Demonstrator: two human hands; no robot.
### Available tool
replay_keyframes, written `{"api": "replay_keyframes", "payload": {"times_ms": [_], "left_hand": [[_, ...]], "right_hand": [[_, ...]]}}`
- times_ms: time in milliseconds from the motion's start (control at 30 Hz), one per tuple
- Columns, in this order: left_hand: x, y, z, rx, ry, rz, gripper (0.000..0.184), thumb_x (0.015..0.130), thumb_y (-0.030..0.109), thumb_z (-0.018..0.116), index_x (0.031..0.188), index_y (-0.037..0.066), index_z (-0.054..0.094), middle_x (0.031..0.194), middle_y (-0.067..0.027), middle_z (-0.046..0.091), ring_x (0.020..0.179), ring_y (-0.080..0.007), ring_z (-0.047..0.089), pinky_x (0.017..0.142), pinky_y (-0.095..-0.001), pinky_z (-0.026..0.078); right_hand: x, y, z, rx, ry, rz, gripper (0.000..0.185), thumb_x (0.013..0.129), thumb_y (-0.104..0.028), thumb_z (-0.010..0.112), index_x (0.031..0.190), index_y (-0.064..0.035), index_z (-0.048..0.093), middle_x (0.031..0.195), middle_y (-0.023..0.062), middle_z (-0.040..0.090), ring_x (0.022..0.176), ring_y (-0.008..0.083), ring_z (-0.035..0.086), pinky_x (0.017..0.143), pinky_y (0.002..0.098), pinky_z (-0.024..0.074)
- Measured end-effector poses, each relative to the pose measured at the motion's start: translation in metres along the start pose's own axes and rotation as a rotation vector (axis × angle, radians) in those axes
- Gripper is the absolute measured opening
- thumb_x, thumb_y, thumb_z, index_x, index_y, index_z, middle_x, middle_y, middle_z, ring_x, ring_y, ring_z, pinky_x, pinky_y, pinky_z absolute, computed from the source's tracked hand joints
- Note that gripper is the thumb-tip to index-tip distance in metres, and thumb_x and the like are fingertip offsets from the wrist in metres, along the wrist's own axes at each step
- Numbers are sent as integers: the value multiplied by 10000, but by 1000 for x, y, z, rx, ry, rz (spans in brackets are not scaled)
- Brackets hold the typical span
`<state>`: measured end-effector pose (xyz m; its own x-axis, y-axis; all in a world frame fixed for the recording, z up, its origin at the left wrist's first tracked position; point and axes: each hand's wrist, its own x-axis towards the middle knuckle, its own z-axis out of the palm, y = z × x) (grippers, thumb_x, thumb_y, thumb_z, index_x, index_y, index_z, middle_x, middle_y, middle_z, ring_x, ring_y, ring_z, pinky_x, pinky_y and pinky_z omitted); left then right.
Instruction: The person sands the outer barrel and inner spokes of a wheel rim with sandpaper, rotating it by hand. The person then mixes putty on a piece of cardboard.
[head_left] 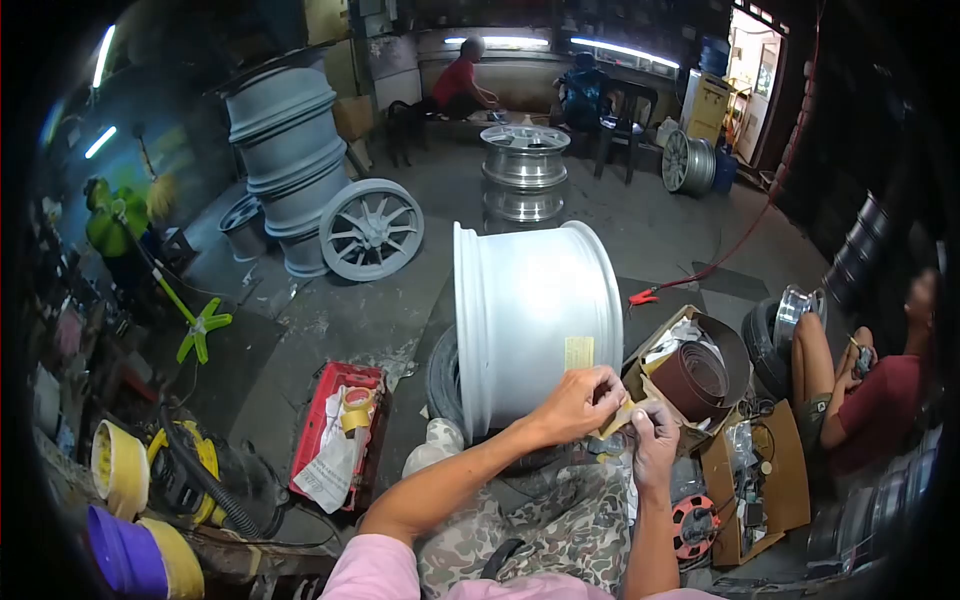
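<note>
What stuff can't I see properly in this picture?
In the head view:
- Small flat yellowish piece: partly covered by the left hand and right hand.
- Big silvery-white metal wheel rim: its far side is hidden by its near side.
- Round black rubber tyre: mostly hidden behind the rim.
- Printed white paper: letters too small to read.
- Far person in a red shirt: too small to tell what they're handling.

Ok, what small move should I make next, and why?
Perhaps lift the yellowish piece to the silver wheel: it sits between your left hand and right hand, close by, and a similarly coloured patch lies on its barrel.
</note>
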<state>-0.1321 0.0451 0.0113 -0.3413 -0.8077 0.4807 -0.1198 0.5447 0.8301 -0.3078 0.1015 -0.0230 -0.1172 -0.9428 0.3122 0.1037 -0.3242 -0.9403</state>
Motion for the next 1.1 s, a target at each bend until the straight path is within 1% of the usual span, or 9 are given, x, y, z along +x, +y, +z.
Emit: {"api": "replay_keyframes", "payload": {"times_ms": [133,267,367,600,700,767,867,1000,1100], "left_hand": [[-6,-14,-10,254,251,2,115,930,92,634,904,-20,640,841,-165,695,695,-277,653,644,-396,503],[-12,-10,-26,305,109,102,84,910,49,632,903,-33,653,830,-211,676,726,-385,643,679,-423,511],[-23,-22,-23,222,-198,-14,107,896,69,653,859,-31,656,806,-220,671,735,-385,650,677,-424,509],[-19,14,-28,472,-279,-238,227,885,187,732,854,-34,689,810,-207,695,723,-391,659,654,-432,530],[-16,18,-26,439,-132,-128,249,880,187,749,866,-59,714,829,-228,699,758,-385,685,695,-430,555],[-16,16,-19,88,-16,37,227,883,205,784,959,-6,756,877,-150,738,735,-258,711,674,-345,570],[-15,13,-8,21,50,51,230,874,196,799,965,-10,757,906,-127,747,760,-212,719,683,-312,570],[-12,9,-9,-9,21,53,241,877,195,804,985,-15,754,875,-104,752,765,-170,716,699,-284,568],[-11,5,-10,-220,-36,-213,222,881,182,808,967,-15,757,839,-67,749,744,-108,695,688,-265,565]], "right_hand": [[-8,-16,-10,206,106,13,133,965,-87,577,837,-53,568,827,-38,512,715,45,449,679,211,378],[-1,-22,-37,259,195,-63,125,1014,-144,570,911,-74,585,882,-28,568,803,63,549,761,229,462],[3,-15,-48,167,317,-39,135,1032,-145,563,939,-63,615,877,-16,600,795,75,570,749,243,479],[-6,2,-37,-189,338,-90,129,1023,-116,577,949,-17,613,874,-4,605,779,56,534,724,222,447],[-8,2,-24,-250,302,-117,129,1019,-85,559,948,11,607,915,4,604,819,59,498,752,228,439],[-10,3,-22,-327,220,-59,108,1013,-68,554,961,12,605,942,16,609,843,63,510,779,235,450],[-15,-7,-1,-187,153,-44,87,996,-38,534,946,11,585,1006,41,631,868,73,527,798,252,466],[-18,-15,7,-41,72,0,100,993,-67,533,906,-19,552,1052,66,642,860,66,508,813,242,441],[-18,-15,6,74,22,62,138,1003,-120,552,894,-37,542,1016,49,620,847,62,488,801,239,428]]}}
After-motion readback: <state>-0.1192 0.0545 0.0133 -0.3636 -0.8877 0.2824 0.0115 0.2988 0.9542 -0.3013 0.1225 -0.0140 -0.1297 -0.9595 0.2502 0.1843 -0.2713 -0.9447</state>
